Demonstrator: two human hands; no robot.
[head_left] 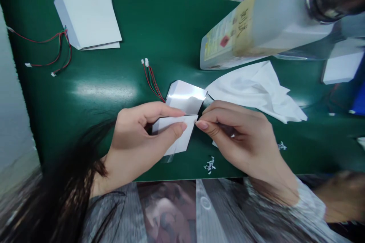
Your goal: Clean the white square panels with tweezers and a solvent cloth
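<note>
My left hand pinches a thin white panel between thumb and fingers, just above the table's front edge. A clear film strip sticks out below the panel. At the panel's upper right corner, my right hand is closed in a pinch; whatever its fingertips hold is too small to make out. Right behind lies a stack of similar panels with a glossy top. Red wires ending in small white connectors run from its left side.
A larger stack of white panels with wires lies at the back left. A white plastic bottle stands at the back right, a white cloth before it. Tiny white scraps lie near the front edge. Another person's arm shows at right.
</note>
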